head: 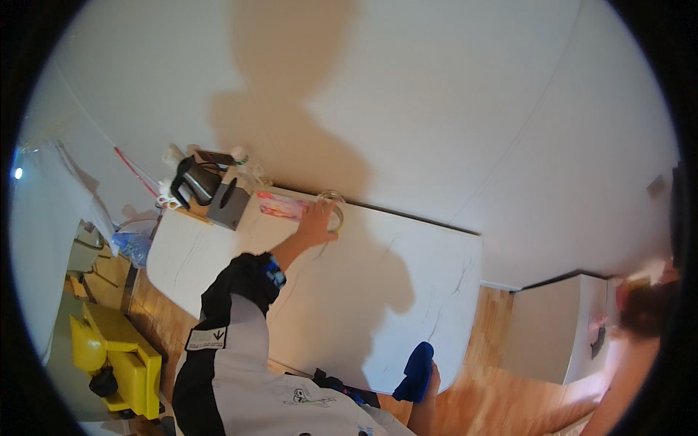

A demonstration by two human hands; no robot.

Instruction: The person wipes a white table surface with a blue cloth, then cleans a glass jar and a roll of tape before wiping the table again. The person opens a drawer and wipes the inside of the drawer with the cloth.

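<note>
At the back edge of the white marble-patterned table [381, 261], my left hand [316, 222] has its fingers and thumb spread around a round, clear-looking container [339, 219]. The hand covers much of this container, so its exact kind is unclear. A clear rounded rim shows just behind my fingers. Left of that hand lies a flat pink and orange printed packet [278, 205]. Near the table's front right corner, my right hand [434, 379] holds a dark blue cloth [417, 370], which hides most of the fingers.
An electric kettle [199, 180], a grey tissue box [230, 204] and white cups [170, 203] crowd the table's back left. Yellow chairs [122, 359] stand on the left. A white cabinet [545, 327] is at the right. Another person's arm [627, 376] shows at the right rim.
</note>
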